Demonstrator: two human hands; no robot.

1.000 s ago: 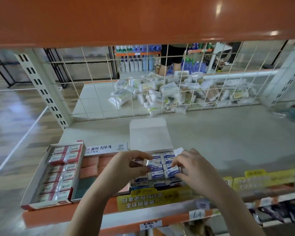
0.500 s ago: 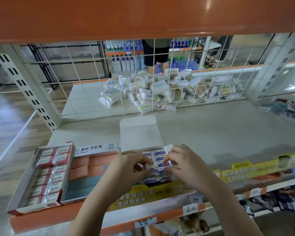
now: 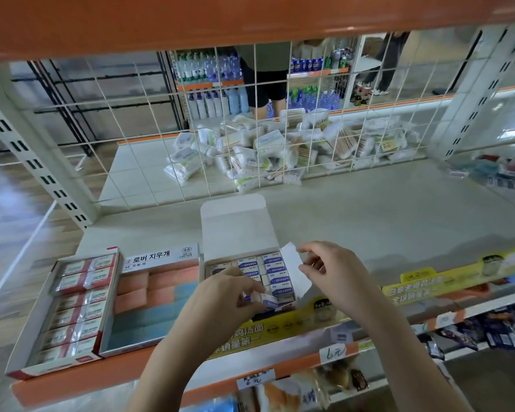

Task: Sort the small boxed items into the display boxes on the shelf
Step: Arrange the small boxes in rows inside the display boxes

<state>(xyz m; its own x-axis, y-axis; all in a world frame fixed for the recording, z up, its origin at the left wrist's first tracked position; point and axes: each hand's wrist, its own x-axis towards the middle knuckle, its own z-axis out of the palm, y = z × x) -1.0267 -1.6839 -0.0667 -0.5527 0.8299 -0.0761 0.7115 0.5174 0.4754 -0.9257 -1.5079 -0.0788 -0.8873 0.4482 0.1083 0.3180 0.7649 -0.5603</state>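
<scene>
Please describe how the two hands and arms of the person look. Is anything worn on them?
Both forearms are bare up to the bottom edge of the picture: no sleeves show. The left hand and the right hand wear no gloves, and I see no ring, watch or bracelet. The fingers are slim and uncovered; the nails are too small to judge.
</scene>
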